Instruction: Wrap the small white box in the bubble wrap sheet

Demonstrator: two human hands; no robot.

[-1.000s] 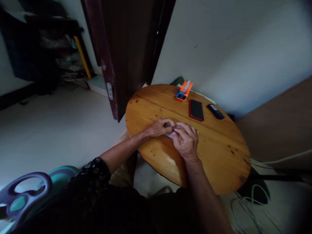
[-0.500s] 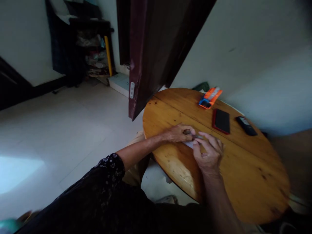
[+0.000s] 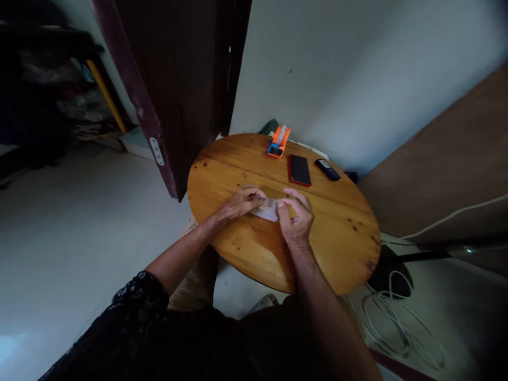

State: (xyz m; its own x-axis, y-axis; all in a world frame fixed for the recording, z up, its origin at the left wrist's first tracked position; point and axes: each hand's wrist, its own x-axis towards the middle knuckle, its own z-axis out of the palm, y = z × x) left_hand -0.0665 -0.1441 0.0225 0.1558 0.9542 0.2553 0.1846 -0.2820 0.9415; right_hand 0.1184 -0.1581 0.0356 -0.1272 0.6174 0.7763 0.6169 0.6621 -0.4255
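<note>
Between my hands, low over the round wooden table (image 3: 254,248), is a small whitish, translucent piece that looks like a thin plastic bag (image 3: 269,210). My left hand (image 3: 243,202) grips its left side, with thumb and fingers closed and partly covering it. At the right end, my right hand (image 3: 297,217) pinches the bag's edge between thumb and index finger, its other fingers curled loosely. Something brownish shows through or on the bag near my left fingertips, too blurred to make out.
Toward the wall stand an orange and blue tape dispenser (image 3: 280,139), a dark, red-edged rectangular case (image 3: 299,170) and a black remote-like handset (image 3: 327,169). A dark door (image 3: 174,79) stands close on the left. Pale cable (image 3: 397,323) lies coiled on the floor at right.
The view has swung right, so table and hands appear farther left. My hands have drawn slightly apart, and more of the whitish bag shows between them.
</note>
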